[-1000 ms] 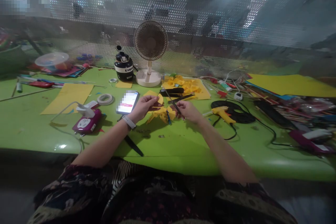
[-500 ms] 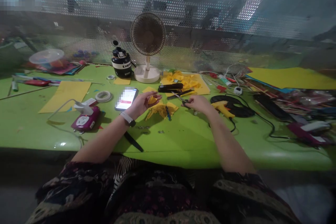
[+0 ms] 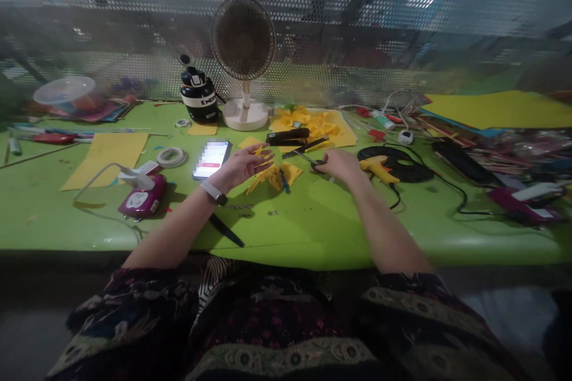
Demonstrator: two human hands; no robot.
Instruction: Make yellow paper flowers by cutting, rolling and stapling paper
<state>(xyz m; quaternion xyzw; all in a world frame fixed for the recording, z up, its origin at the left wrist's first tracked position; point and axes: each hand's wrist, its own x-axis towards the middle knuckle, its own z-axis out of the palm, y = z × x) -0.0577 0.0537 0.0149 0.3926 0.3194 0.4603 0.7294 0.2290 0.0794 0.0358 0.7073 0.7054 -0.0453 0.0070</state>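
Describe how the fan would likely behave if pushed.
The fan might tip if pushed near the top, since its wide head rides on a slim stem. Pushed low, it would more likely slide, because its broad base sits flat on the green table.

Scissors' handles (image 3: 317, 163) partly hidden

Phone (image 3: 217, 164) lies left of apparent paper flower (image 3: 272, 180).

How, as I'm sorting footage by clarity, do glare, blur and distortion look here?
Head view: glare-like brightness on the grey perforated panel, upper right; head view: the left hand, right hand and crumpled yellow paper look soft; head view: the near edge of the green tabletop seems bowed.
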